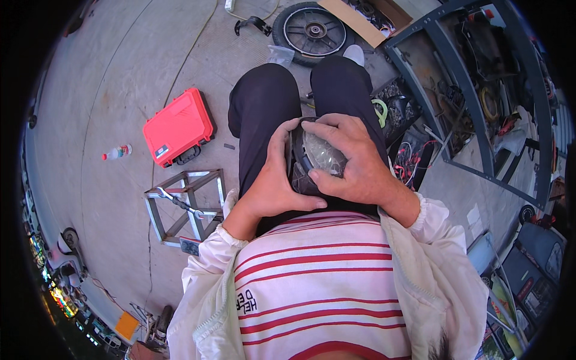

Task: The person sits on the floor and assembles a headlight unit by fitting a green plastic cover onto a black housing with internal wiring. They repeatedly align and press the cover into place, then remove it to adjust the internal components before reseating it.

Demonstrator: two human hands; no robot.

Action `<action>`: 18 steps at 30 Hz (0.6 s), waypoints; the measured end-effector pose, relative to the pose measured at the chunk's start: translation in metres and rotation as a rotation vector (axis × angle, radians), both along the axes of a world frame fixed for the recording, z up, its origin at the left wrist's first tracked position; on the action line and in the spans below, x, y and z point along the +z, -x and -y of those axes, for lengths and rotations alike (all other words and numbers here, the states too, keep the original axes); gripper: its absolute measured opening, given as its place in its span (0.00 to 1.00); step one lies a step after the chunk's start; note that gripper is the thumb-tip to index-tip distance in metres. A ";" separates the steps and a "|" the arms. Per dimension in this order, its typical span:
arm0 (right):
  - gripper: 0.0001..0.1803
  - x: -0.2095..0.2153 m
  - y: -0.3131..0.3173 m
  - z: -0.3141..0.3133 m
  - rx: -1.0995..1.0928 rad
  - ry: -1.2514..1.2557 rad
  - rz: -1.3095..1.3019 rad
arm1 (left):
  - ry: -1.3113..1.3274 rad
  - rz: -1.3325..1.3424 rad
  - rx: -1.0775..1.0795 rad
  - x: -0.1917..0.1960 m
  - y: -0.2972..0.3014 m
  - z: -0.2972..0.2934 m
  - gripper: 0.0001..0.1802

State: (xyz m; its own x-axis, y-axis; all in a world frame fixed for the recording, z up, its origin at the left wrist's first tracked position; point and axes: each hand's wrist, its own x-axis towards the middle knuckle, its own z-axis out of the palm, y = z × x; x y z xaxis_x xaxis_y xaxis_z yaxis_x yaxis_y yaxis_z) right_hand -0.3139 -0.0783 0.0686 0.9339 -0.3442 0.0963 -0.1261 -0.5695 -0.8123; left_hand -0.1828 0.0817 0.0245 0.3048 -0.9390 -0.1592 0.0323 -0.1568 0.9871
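Between my hands, above my lap, is a dark rounded headlight (pixel 321 151) with a clear, curved lens. My left hand (pixel 275 180) curls round its left side, with the thumb stretched along the lower edge. From the right, my right hand (pixel 360 157) grips it; fingers reach over the top of the lens and the thumb presses on the lower part. The underside of the headlight is hidden by my hands and legs.
On the floor to the left lie a red case (pixel 180 126), a bottle (pixel 117 152) and a metal frame (pixel 171 210) with a wrench (pixel 180 203) on it. A wheel (pixel 315 30) and an open carton (pixel 360 18) are ahead. A grey metal rack (pixel 474 78) stands right, beside tangled wires (pixel 414 159).
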 end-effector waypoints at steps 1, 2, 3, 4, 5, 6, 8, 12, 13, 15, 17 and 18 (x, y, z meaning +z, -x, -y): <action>0.36 -0.002 0.001 -0.002 -0.002 0.003 -0.006 | -0.027 0.003 -0.012 0.001 -0.003 0.000 0.73; 0.36 -0.003 0.001 -0.003 -0.004 0.006 -0.012 | -0.054 0.005 -0.024 0.002 -0.005 0.000 0.73; 0.36 -0.003 0.002 -0.003 -0.007 0.010 -0.005 | -0.037 -0.018 -0.023 0.002 -0.005 0.000 0.74; 0.36 -0.003 0.002 -0.003 -0.007 0.015 0.002 | -0.020 -0.042 -0.020 0.002 -0.004 0.000 0.74; 0.36 -0.002 0.002 -0.004 -0.008 0.019 0.009 | -0.003 -0.066 -0.017 0.003 -0.004 0.001 0.75; 0.36 -0.002 0.002 -0.004 -0.008 0.021 0.018 | 0.009 -0.080 -0.014 0.002 -0.003 0.001 0.75; 0.36 -0.003 0.002 -0.004 -0.012 0.026 0.034 | 0.034 -0.110 -0.010 0.001 -0.004 0.001 0.75; 0.37 -0.004 0.003 -0.005 -0.011 0.020 0.040 | 0.039 -0.065 -0.016 -0.002 -0.004 -0.001 0.75; 0.37 -0.004 0.003 -0.004 -0.008 0.019 0.040 | 0.033 -0.053 -0.016 -0.002 -0.004 -0.002 0.74; 0.37 -0.003 0.003 -0.004 0.004 0.014 0.040 | 0.021 -0.019 -0.018 -0.002 -0.005 -0.004 0.74; 0.37 -0.002 0.003 -0.003 0.021 0.008 0.039 | 0.011 0.025 -0.025 -0.001 -0.006 -0.005 0.74; 0.37 -0.002 0.002 -0.003 0.027 0.007 0.045 | 0.017 0.036 -0.026 -0.002 -0.006 -0.005 0.74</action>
